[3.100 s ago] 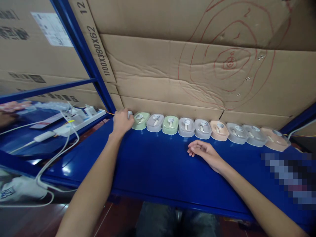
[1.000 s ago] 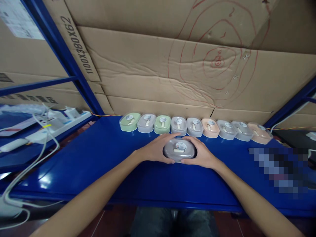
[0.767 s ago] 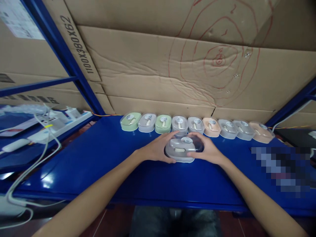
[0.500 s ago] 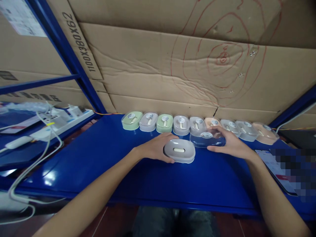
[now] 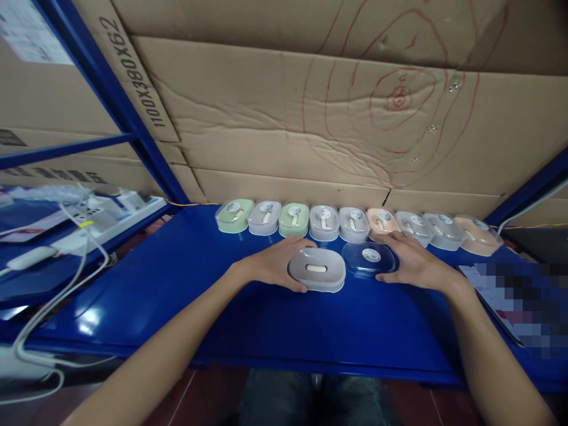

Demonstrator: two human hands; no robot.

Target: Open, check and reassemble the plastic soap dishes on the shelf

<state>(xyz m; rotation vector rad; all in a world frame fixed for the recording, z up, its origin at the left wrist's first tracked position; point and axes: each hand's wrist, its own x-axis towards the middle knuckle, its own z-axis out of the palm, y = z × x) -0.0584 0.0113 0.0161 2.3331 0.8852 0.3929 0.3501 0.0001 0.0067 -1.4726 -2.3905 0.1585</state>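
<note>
My left hand (image 5: 280,264) is wrapped round the left end of a grey oval plastic box (image 5: 332,275) on the blue table. The box has no cover on, and a short white bar sits in a slot on its top. Just to its right lies a clear oval lid (image 5: 361,262) with a round sticker, the blue tabletop showing through it. My right hand (image 5: 410,260) grips the lid's right end between thumb and fingers. Behind both hands stands a row of similar covered boxes, among them a green box (image 5: 293,228) and a peach box (image 5: 481,242).
A cardboard wall (image 5: 248,118) with red rings drawn on it rises behind the row. A phone (image 5: 479,290) lies at the right. A power strip (image 5: 84,234) with white cables is at the left, beside a blue metal post (image 5: 155,160).
My right hand has brought the clear lid down flat onto the table, a little nearer to me. My left hand stays on the grey box.
</note>
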